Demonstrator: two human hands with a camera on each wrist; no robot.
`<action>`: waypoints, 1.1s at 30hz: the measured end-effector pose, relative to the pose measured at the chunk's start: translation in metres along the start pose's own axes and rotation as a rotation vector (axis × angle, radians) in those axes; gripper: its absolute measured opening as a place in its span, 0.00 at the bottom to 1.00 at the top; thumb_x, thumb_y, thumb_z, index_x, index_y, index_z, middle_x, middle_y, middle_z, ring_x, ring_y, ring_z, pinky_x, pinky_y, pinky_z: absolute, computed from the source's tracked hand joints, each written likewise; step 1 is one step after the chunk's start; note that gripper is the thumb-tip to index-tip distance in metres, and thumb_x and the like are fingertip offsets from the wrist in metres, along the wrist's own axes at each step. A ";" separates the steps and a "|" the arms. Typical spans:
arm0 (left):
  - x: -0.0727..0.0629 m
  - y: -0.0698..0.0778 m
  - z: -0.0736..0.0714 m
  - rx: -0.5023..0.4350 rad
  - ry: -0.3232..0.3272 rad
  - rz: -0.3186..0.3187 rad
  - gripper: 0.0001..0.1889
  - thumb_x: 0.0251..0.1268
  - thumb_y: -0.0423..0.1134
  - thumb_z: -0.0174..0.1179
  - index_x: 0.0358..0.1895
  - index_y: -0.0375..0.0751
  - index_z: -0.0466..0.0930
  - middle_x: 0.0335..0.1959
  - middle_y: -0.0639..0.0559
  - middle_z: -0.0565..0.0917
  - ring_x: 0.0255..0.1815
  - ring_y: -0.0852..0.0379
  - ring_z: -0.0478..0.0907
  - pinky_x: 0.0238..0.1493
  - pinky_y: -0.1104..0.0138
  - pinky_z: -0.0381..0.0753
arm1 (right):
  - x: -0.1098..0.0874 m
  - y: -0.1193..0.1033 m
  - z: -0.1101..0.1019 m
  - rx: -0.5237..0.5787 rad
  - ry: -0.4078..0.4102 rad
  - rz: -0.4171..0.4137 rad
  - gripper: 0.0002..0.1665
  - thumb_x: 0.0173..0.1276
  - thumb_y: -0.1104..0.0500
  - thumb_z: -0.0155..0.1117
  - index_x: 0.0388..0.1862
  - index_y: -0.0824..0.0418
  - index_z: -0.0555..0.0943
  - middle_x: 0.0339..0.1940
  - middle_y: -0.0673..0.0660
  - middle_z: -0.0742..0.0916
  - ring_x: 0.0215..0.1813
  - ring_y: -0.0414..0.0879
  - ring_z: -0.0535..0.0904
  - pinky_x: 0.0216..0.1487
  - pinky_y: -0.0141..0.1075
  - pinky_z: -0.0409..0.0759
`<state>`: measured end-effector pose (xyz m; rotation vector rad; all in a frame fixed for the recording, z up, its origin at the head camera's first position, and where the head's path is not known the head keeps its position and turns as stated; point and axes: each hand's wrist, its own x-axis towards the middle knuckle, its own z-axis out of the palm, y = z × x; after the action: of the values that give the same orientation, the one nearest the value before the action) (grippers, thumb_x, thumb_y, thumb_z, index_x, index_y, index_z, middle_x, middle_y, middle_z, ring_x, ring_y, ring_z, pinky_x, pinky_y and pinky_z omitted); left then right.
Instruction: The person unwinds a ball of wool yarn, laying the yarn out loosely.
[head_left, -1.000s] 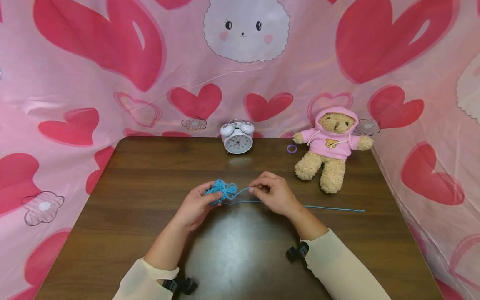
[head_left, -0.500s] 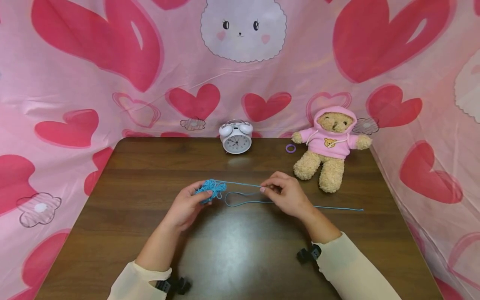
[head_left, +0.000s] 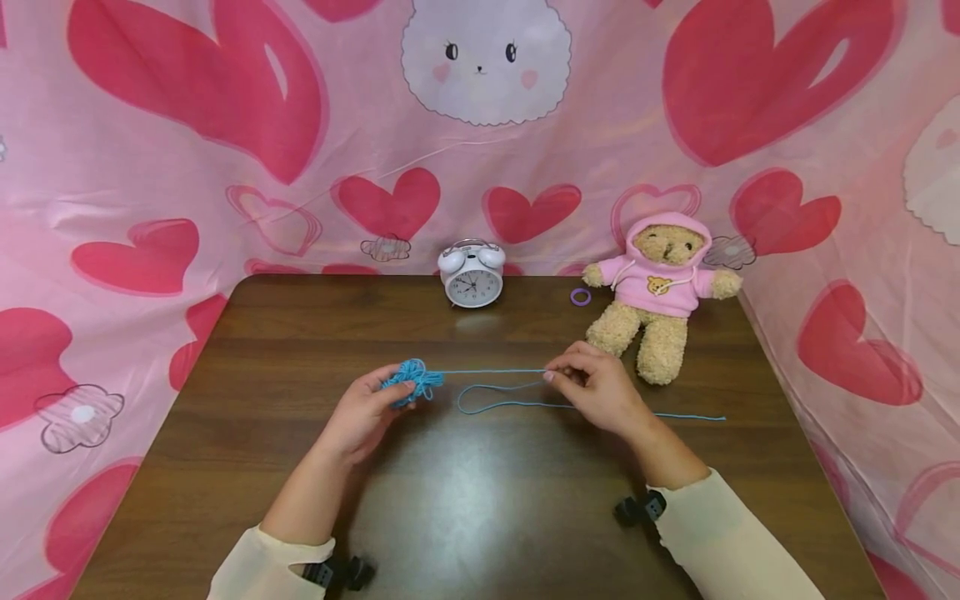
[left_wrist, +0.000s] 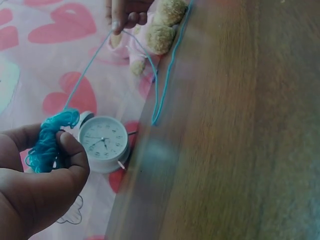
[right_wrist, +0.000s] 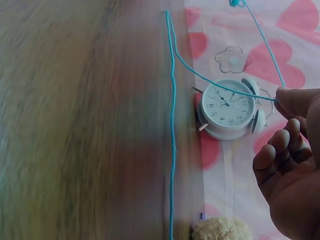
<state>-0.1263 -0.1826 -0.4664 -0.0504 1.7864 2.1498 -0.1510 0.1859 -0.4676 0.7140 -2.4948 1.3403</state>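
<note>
A bundle of blue yarn (head_left: 414, 382) is gripped between the thumb and fingers of my left hand (head_left: 367, 417), above the table's middle left. From it a single strand (head_left: 491, 371) runs taut to my right hand (head_left: 600, 392), whose thumb and forefinger pinch it. Past that pinch the loose yarn (left_wrist: 159, 95) droops in a bend, then trails across the table to the right, passing beneath my right hand in the head view. In the right wrist view my right hand's other fingers (right_wrist: 280, 140) are curled loosely below the pinch.
A white alarm clock (head_left: 473, 275) stands at the back of the wooden table (head_left: 480, 517). To its right lie a purple ring (head_left: 581, 297) and a teddy bear (head_left: 656, 287) in a pink hoodie. A pink heart-patterned cloth (head_left: 300, 133) hangs behind and along both sides.
My right hand has moved right, drawing strand out of the bundle until it is straight. My left hand has shifted a little left with the bundle. A loop of loose yarn has opened between them.
</note>
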 end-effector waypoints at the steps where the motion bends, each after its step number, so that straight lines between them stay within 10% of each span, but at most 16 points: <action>1: 0.000 0.000 -0.001 0.000 0.000 0.004 0.21 0.77 0.33 0.59 0.65 0.22 0.71 0.41 0.52 0.84 0.46 0.50 0.80 0.54 0.62 0.81 | -0.001 0.001 -0.001 -0.007 0.002 0.000 0.05 0.65 0.65 0.75 0.38 0.55 0.91 0.31 0.43 0.82 0.31 0.39 0.75 0.31 0.28 0.72; 33: -0.015 0.007 -0.032 -0.035 0.082 0.030 0.12 0.78 0.34 0.59 0.57 0.31 0.76 0.37 0.55 0.81 0.43 0.54 0.77 0.54 0.60 0.81 | -0.039 0.015 -0.059 -0.117 0.095 0.017 0.13 0.62 0.71 0.76 0.36 0.52 0.90 0.32 0.44 0.84 0.29 0.38 0.74 0.30 0.25 0.71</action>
<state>-0.1200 -0.2179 -0.4628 -0.1229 1.8044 2.2303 -0.1274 0.2537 -0.4615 0.5908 -2.4856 1.1927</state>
